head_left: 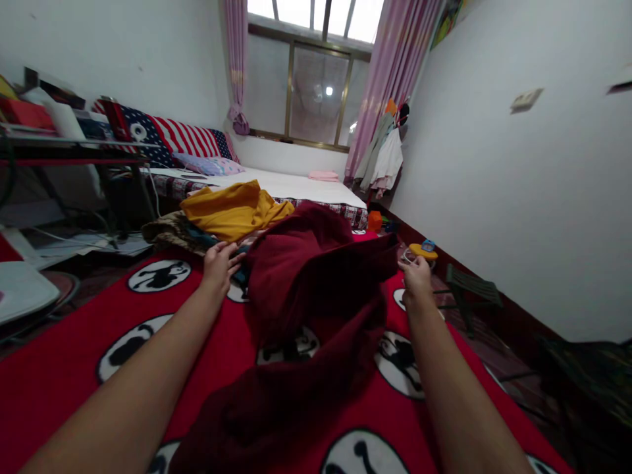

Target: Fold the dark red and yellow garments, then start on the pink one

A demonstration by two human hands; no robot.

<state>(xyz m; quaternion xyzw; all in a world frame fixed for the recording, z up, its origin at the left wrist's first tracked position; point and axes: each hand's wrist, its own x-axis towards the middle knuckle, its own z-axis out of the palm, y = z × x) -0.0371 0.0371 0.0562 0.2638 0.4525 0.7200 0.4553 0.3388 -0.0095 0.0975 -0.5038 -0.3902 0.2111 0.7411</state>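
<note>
A dark maroon garment (316, 263) is partly lifted and bunched in front of me, its lower part trailing over the red blanket (237, 336). My left hand (220, 266) is at the garment's left edge, its fingertips closed on the cloth. On the other side, my right hand (416, 273) pinches a corner of the same garment. Cloth hangs in loose folds between the two hands, with a dark hollow facing me. Just beyond my left hand lies a mustard-yellow garment (237, 210) on top of other crumpled clothes (180, 230).
A low bed (281, 184) with a white sheet stands under the window. At left is a cluttered desk (74, 148). To the right are a round yellow stool (423, 251), a dark folding stool (474, 289) and a white wall. Clothes (388, 161) hang by the curtain.
</note>
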